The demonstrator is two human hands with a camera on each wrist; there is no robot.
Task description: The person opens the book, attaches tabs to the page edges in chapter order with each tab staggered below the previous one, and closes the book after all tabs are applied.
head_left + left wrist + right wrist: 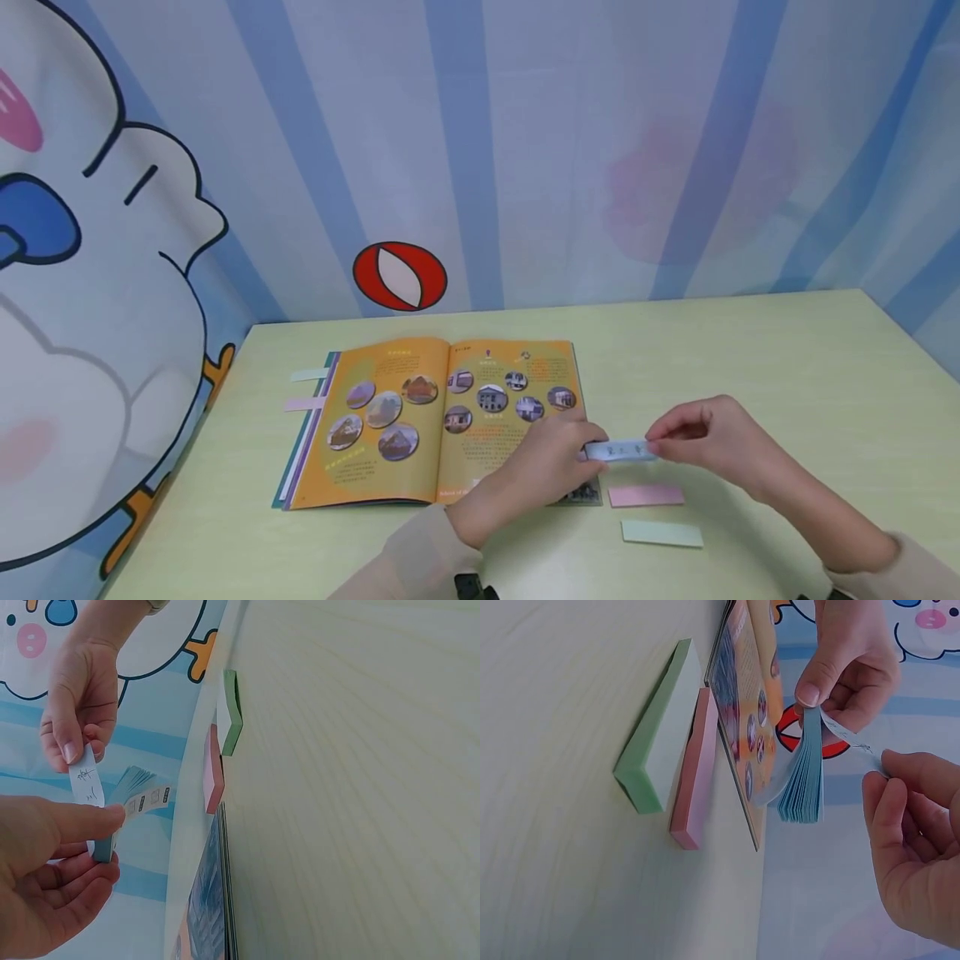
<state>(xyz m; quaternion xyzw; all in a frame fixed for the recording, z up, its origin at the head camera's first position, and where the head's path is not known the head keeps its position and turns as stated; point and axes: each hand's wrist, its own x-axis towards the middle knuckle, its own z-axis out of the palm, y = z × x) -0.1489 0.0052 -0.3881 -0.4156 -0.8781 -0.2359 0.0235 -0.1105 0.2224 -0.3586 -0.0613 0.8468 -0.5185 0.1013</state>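
Note:
My left hand [551, 454] pinches one end of a blue sticky-note pad [802, 776] between thumb and fingers, above the lower right corner of the open book [390, 425]. The pad's loose sheets fan out in both wrist views. Between thumb and forefinger, my right hand [720, 437] pinches the free end of the pad's top note [88, 780], a narrow strip with handwriting on it. That strip bends away from the other sheets, and its other end stays at the left hand's fingertips.
A pink sticky-note pad [647, 496] and a pale green one [662, 533] lie on the table right of the book. From the book's left edge stick out a pale green tab [307, 375] and a pink tab [303, 404]. A striped curtain [540, 167] hangs behind.

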